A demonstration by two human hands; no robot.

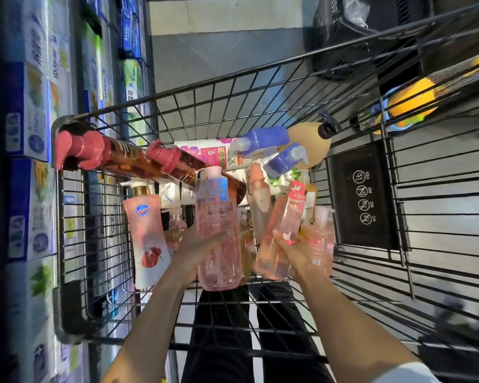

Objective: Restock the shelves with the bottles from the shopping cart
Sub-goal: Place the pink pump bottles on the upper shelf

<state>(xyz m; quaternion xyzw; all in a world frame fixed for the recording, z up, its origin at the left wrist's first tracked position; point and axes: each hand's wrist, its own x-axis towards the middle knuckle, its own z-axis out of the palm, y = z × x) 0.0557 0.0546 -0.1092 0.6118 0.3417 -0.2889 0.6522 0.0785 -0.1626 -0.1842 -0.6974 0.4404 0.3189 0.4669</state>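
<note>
- Shelves (pixel 33 161) of boxes stand left of the shopping cart (pixel 260 87).
- Left hand (pixel 197 250) wraps a pink bottle (pixel 217 233) above the cart.
- Right hand (pixel 293 252) grips, seemingly, a slimmer pink bottle (pixel 282 230) over it.

My one view is head-mounted, looking steeply down into the shopping cart (pixel 260 111) from its handle end, close above the basket. The shelves (pixel 33 134) run along the cart's left side; floor tiles (pixel 219 51) lie beyond its far end.
</note>
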